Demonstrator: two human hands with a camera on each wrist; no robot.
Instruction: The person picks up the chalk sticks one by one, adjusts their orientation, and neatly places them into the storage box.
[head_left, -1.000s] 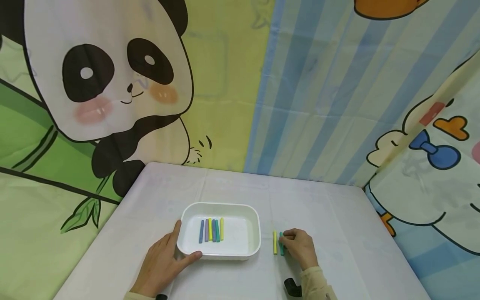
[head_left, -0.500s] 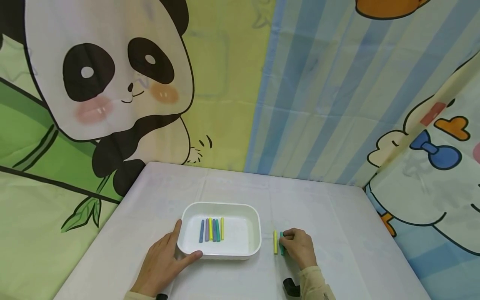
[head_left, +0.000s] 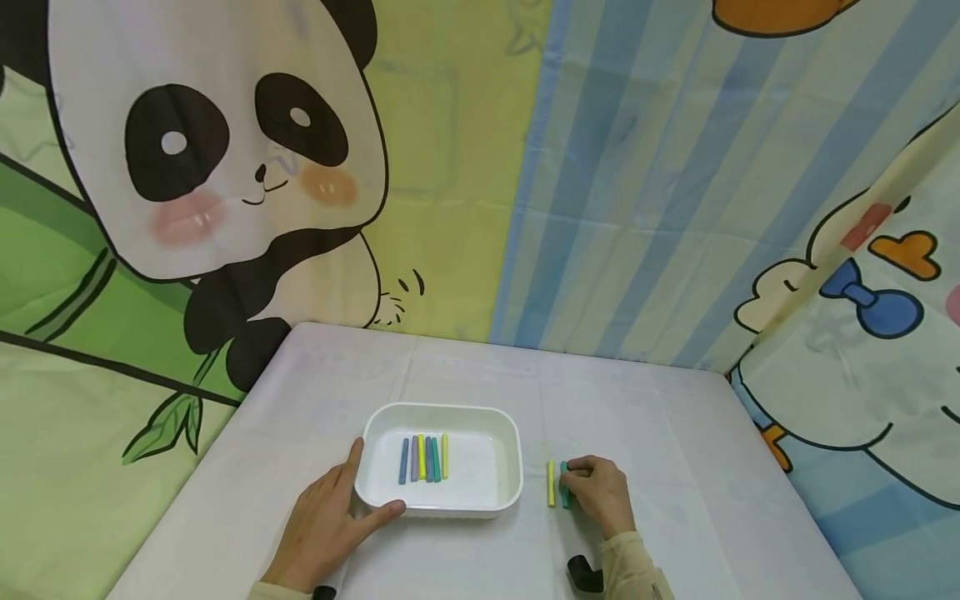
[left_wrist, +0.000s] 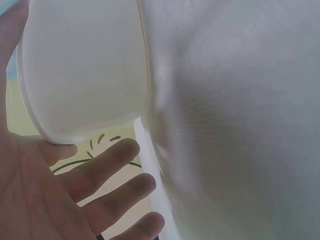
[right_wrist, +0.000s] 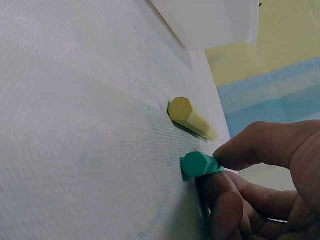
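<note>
A green chalk stick [right_wrist: 196,164], six-sided at its end, is pinched between the thumb and fingers of my right hand [head_left: 597,493]. It lies low at the white tabletop, just right of a yellow chalk stick [head_left: 551,483] that lies parallel to it. My left hand [head_left: 324,521] rests against the left side of a white tray [head_left: 482,507], its thumb on the near rim and its index finger along the left edge. The left wrist view shows the other fingers spread, fairly straight and off the tray [left_wrist: 82,65]. Inside the tray, several blue, purple, yellow and green chalk sticks [head_left: 421,457] lie side by side.
The tray stands on a white-covered table [head_left: 675,450], its right half bare beside the row of sticks. Behind the table hangs a printed cloth [head_left: 442,167] with a panda and blue stripes. A black wrist mount [head_left: 584,575] shows beside the right sleeve.
</note>
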